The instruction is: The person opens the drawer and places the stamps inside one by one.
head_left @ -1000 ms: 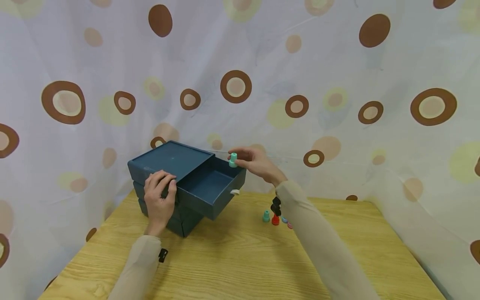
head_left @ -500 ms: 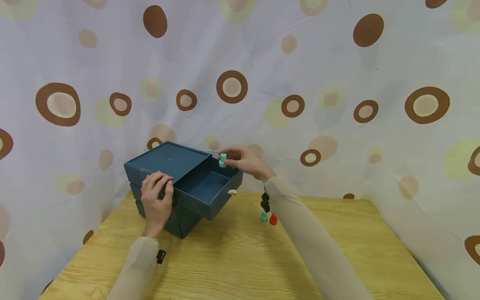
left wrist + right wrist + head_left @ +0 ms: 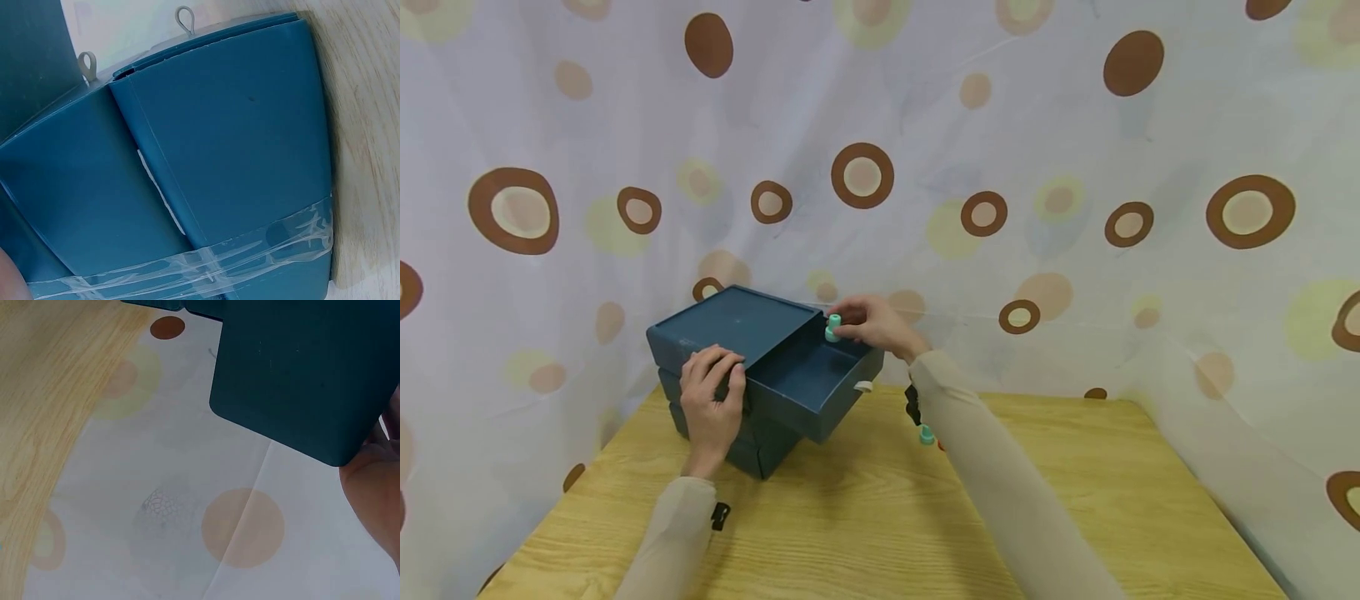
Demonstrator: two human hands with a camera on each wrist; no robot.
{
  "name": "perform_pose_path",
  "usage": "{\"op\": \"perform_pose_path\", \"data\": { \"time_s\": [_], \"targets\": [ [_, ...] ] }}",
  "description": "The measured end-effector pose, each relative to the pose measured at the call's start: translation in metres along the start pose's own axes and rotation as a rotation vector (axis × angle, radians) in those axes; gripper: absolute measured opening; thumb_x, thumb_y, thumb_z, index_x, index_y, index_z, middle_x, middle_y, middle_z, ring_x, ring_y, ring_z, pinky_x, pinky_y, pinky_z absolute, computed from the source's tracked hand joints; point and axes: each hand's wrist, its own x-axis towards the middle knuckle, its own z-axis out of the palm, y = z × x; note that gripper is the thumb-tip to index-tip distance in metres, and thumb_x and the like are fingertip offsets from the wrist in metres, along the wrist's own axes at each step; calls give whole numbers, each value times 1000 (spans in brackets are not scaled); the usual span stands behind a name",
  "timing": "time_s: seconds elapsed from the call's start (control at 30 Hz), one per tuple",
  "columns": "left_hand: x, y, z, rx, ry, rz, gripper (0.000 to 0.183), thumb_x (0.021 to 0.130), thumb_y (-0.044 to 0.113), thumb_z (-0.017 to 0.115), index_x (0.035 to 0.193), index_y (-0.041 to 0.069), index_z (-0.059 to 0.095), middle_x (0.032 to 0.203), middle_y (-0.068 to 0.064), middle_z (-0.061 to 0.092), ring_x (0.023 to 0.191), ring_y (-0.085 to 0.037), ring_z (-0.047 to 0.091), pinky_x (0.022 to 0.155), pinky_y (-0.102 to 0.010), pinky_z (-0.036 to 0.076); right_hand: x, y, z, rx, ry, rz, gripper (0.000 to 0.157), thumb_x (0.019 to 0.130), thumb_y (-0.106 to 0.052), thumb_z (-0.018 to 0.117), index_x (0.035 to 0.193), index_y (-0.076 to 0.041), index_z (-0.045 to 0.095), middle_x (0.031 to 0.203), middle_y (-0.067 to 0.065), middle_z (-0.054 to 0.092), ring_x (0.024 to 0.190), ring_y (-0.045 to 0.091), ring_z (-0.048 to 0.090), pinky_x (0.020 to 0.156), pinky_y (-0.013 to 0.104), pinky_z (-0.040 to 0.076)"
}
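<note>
In the head view my right hand [image 3: 880, 323] pinches a small turquoise stepped peg [image 3: 833, 327] between thumb and fingers. It is over the back part of a pulled-out drawer [image 3: 808, 371], the top one of a dark blue drawer unit [image 3: 737, 321]. My left hand [image 3: 709, 408] rests at the unit's near top edge, fingers bent over the edge and the thumb beside them. The left wrist view shows the unit's side [image 3: 231, 137] bound with clear tape. In the right wrist view the drawer [image 3: 300, 381] hides the peg, and part of my hand [image 3: 375, 487] shows beyond it.
On the wooden table [image 3: 865, 517], another turquoise peg [image 3: 927, 435] stands right of the unit, with a sliver of a red one [image 3: 941, 445] by my right sleeve. A pale pull tab [image 3: 863, 387] sticks out from the drawer front. A patterned curtain [image 3: 925, 125] hangs behind.
My right hand has moved left and slightly down with the turquoise peg, farther over the drawer. My right sleeve now covers most of the loose pegs. The left hand stays on the unit.
</note>
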Motion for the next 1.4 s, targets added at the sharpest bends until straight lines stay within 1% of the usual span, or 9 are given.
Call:
{"op": "perform_pose_path", "data": {
  "time_s": [0.17, 0.27, 0.43, 0.6, 0.77, 0.87, 1.0, 1.23, 1.4],
  "targets": [
    [1, 0, -1, -3, 3, 3, 19, 91, 12, 61, 99, 6, 76, 108, -17, 68, 116, -37, 54, 112, -57, 29, 3, -2, 5, -98, -11, 32, 32, 94, -12, 65, 126, -7, 65, 119, 10, 69, 106, 23, 66, 89, 39, 54],
    [0, 1, -1, -1, 3, 4, 19, 91, 13, 60, 99, 5, 76, 107, -18, 68, 116, -38, 54, 112, -57, 29, 3, -2, 8, -135, -37, 46, 32, 93, -11, 66, 124, -6, 65, 119, 10, 70, 110, 23, 66, 95, 33, 53],
    [0, 2, -2, 5, 0, -2, 20, 92, 13, 60, 98, 5, 76, 107, -18, 67, 116, -37, 54, 112, -57, 29, 4, -2, 11, -149, -58, 68, 32, 91, -10, 69, 122, -6, 66, 118, 9, 71, 112, 22, 66, 96, 34, 53],
    [0, 3, -2, 7, -5, 0, 20, 92, 14, 60, 98, 4, 76, 107, -19, 67, 116, -38, 54, 112, -58, 29, 6, -1, 11, -158, -91, 83, 33, 90, -10, 70, 121, -4, 66, 114, 9, 72, 110, 21, 67, 95, 33, 53],
    [-2, 3, -3, 7, -5, 1, 20, 93, 14, 60, 99, 4, 76, 107, -18, 67, 117, -38, 54, 112, -58, 28, 7, -1, 11, -229, -141, 84, 33, 89, -10, 70, 121, -5, 67, 116, 9, 71, 110, 21, 67, 94, 32, 54],
    [-2, 2, -2, 6, -5, -3, 19, 93, 14, 60, 99, 5, 76, 107, -18, 67, 118, -38, 54, 112, -57, 28, 7, -2, 10, -259, -155, 81, 33, 89, -11, 71, 122, -6, 67, 117, 8, 70, 111, 21, 66, 93, 32, 54],
    [-1, 2, -2, 2, -9, -4, 19, 93, 14, 60, 99, 5, 76, 108, -17, 67, 118, -37, 53, 113, -57, 27, 7, -3, 9, -251, -157, 87, 36, 90, -10, 70, 125, -5, 65, 120, 9, 69, 113, 22, 65, 95, 33, 53],
    [0, 2, -1, 1, -8, -1, 19, 92, 14, 60, 98, 5, 76, 107, -17, 67, 117, -37, 54, 113, -57, 28, 7, -2, 8, -202, -179, 61, 46, 91, -6, 67, 136, -3, 57, 132, 12, 64, 120, 24, 62, 98, 32, 52],
    [1, 2, -1, -1, -4, 0, 19, 92, 14, 61, 98, 6, 76, 107, -17, 68, 117, -37, 54, 112, -57, 28, 6, -2, 4, -167, -166, 55, 43, 92, -7, 67, 134, -3, 60, 132, 11, 64, 119, 24, 63, 94, 32, 53]
  ]
}}
